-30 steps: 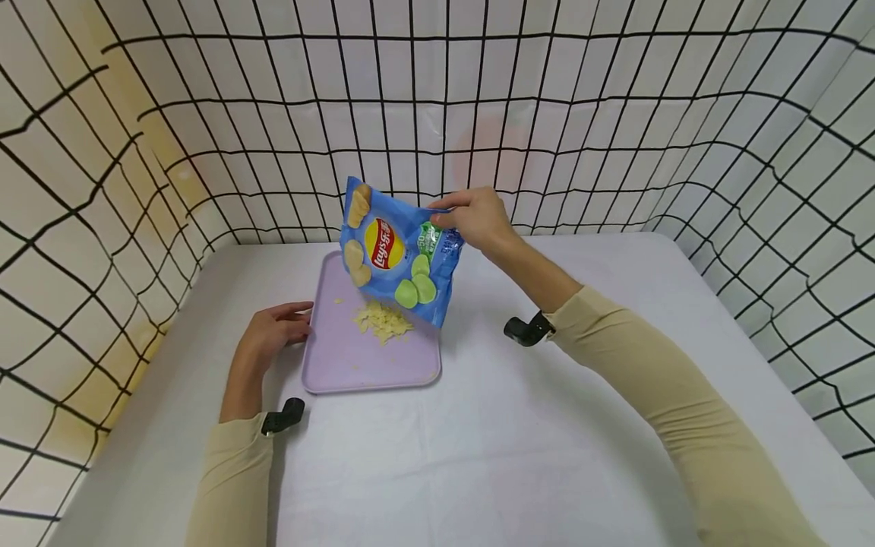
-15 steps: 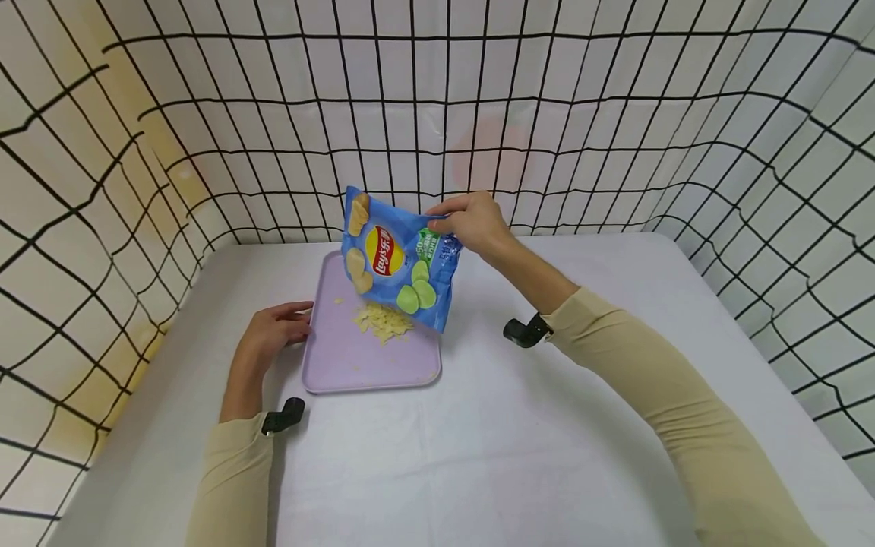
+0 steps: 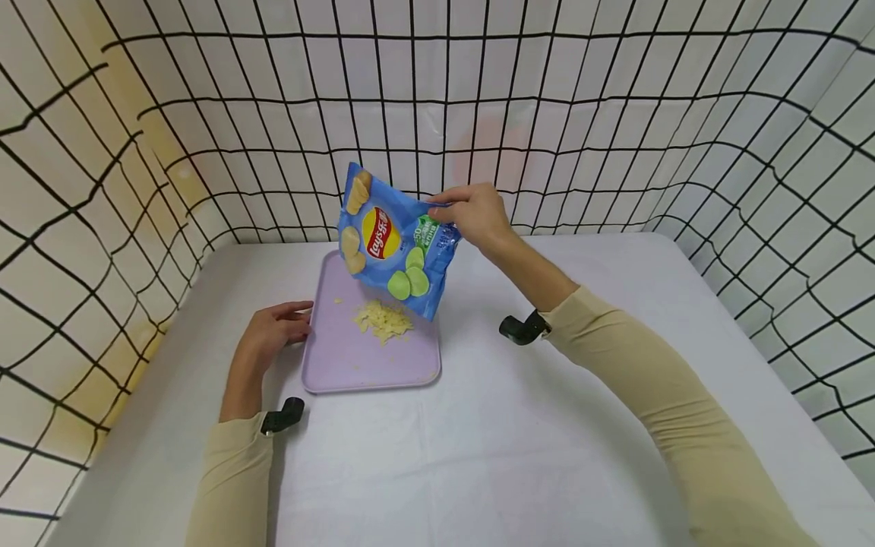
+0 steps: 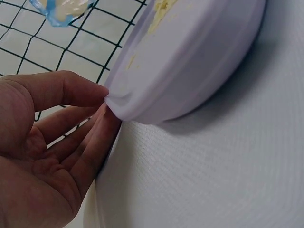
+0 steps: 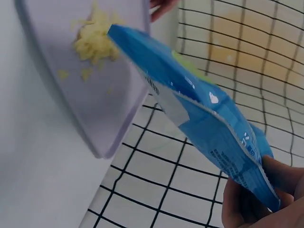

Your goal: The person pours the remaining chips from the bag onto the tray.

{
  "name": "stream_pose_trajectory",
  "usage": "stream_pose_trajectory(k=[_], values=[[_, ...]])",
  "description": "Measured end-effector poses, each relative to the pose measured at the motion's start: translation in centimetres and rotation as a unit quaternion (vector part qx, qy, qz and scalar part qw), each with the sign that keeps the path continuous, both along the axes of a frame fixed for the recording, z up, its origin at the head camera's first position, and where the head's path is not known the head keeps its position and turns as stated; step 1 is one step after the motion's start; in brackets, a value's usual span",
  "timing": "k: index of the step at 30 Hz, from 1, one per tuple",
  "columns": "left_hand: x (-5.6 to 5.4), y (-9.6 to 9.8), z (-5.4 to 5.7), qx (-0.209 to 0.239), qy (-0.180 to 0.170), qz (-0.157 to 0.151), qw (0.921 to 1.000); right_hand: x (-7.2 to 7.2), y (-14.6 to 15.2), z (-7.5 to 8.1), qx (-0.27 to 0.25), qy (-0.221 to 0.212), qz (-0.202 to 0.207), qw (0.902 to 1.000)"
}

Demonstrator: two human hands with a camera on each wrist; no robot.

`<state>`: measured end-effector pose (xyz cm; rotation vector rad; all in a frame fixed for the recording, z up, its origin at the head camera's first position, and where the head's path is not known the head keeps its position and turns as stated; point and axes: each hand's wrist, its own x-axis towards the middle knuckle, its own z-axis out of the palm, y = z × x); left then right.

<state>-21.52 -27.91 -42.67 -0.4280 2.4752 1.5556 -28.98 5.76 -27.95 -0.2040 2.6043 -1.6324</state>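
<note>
A lavender tray (image 3: 369, 372) with rounded corners and a low raised rim lies flat on a white-covered table (image 3: 547, 456), a small heap of pale yellow chip pieces (image 3: 383, 321) near its middle and a few crumbs around it. At the tray's left edge, the person's left hand (image 3: 273, 330) pinches the rim, thumb on top and fingers against the outside. Raised over the tray's far right part, a blue Lay's bag (image 3: 399, 243) hangs tilted, hiding that corner in the head view; its upper right side is pinched between the thumb and curled fingers of the right hand (image 3: 478, 216). Beyond the tray's far edge, black wire mesh (image 3: 447, 37) rises close by. White tabletop stretches widely to the tray's right, beneath the right arm, and in front of its near edge; a narrower strip runs along its left.
</note>
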Motion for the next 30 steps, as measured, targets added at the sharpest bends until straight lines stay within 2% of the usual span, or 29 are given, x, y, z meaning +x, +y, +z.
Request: stream_pose_trajectory(k=[5, 14, 19, 26, 30], values=[[0.06, 0.06, 0.10, -0.001, -0.003, 0.003, 1.0000, -0.13, -0.19, -0.20, 0.005, -0.014, 0.019, 0.9997], [0.13, 0.15, 0.26, 0.001, -0.004, -0.001, 1.0000, -0.30, -0.03, -0.36, 0.005, -0.018, 0.017, 0.9997], [0.17, 0.22, 0.33, 0.003, 0.000, 0.002, 1.0000, -0.19, -0.02, -0.20, -0.009, -0.012, 0.003, 0.9999], [0.10, 0.15, 0.29, -0.005, -0.006, 0.001, 1.0000, -0.05, 0.01, -0.28, -0.003, -0.016, 0.015, 0.9998], [0.05, 0.10, 0.19, -0.002, 0.002, -0.001, 1.0000, -0.05, 0.04, -0.06, 0.001, -0.016, 0.011, 0.9998]])
